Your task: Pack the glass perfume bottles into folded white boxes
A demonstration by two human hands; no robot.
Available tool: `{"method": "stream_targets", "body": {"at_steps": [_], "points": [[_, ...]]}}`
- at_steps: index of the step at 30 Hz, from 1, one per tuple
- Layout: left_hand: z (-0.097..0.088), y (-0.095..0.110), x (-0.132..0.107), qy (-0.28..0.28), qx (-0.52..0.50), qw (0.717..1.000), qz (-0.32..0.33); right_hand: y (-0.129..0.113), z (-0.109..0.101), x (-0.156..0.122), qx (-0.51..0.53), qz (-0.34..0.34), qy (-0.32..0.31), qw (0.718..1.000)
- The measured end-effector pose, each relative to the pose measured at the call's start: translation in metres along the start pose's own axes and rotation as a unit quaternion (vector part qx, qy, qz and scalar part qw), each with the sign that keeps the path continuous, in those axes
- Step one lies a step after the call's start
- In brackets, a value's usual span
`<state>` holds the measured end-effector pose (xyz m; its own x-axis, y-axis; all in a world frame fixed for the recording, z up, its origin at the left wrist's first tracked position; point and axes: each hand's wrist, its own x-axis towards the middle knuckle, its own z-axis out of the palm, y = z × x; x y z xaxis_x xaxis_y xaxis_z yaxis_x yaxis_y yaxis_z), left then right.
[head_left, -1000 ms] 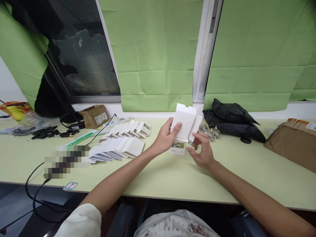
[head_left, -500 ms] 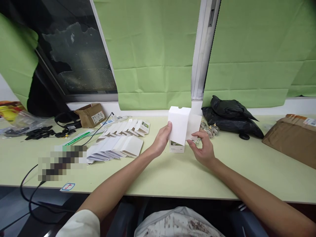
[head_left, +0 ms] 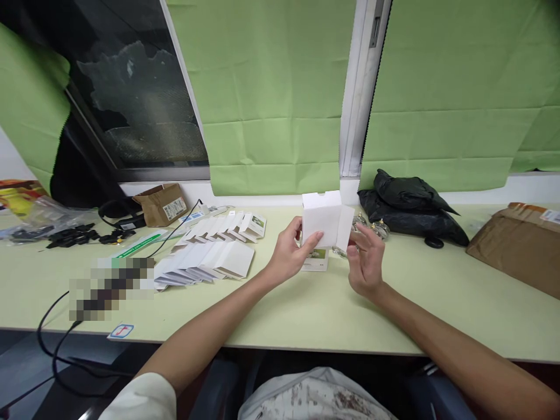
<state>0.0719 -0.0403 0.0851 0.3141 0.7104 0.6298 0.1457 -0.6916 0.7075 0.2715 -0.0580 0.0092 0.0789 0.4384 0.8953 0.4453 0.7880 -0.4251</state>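
Note:
Above the table, my left hand (head_left: pixel 291 248) grips a small white cardboard box (head_left: pixel 321 217), thumb across its near face and fingers behind it. A side flap (head_left: pixel 345 226) sticks out to the right. Beside this flap is my right hand (head_left: pixel 366 259), fingers extended and thumb apart; whether a fingertip touches the flap I cannot tell. Below and behind the box shows the lower part of a white printed item (head_left: pixel 315 262) with a green picture, mostly hidden. Several clear rounded objects with gold tips (head_left: pixel 380 228) stand behind my right hand, partly covered.
Two rows of flattened white boxes (head_left: pixel 231 259) lie to the left. Black plastic bags (head_left: pixel 406 213) sit at the back right, near a large brown carton (head_left: pixel 516 245). An open brown box (head_left: pixel 161 205), black cables and a pixelated object (head_left: pixel 109 289) occupy the left side.
My left thumb has moved from the box's left edge onto its near face, and the box has tilted. My right fingers have loosened from the flap and spread.

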Motion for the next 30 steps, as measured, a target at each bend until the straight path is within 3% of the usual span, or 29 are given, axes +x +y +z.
{"method": "stream_targets", "body": {"at_steps": [4,7,14,22,26,30], "points": [[-0.001,0.000,0.000,-0.003,0.002,1.000,0.007,-0.003,-0.002,0.001,0.030,0.037,-0.019,0.999],[-0.003,0.003,0.000,-0.016,0.005,1.000,0.014,-0.006,-0.005,0.004,-0.006,0.051,-0.019,0.999],[-0.008,0.016,0.002,-0.116,0.081,0.985,0.099,-0.005,-0.005,0.009,-0.061,0.012,0.014,0.998],[-0.019,0.000,0.011,-0.100,0.183,0.961,0.181,0.001,-0.004,0.013,-0.027,0.019,0.043,0.999],[-0.020,0.000,0.012,-0.102,0.213,0.942,0.237,-0.006,-0.009,0.017,-0.071,-0.021,0.025,0.997],[-0.022,-0.002,0.012,-0.097,0.213,0.940,0.248,-0.004,-0.013,0.017,-0.095,-0.034,0.032,0.994]]}}
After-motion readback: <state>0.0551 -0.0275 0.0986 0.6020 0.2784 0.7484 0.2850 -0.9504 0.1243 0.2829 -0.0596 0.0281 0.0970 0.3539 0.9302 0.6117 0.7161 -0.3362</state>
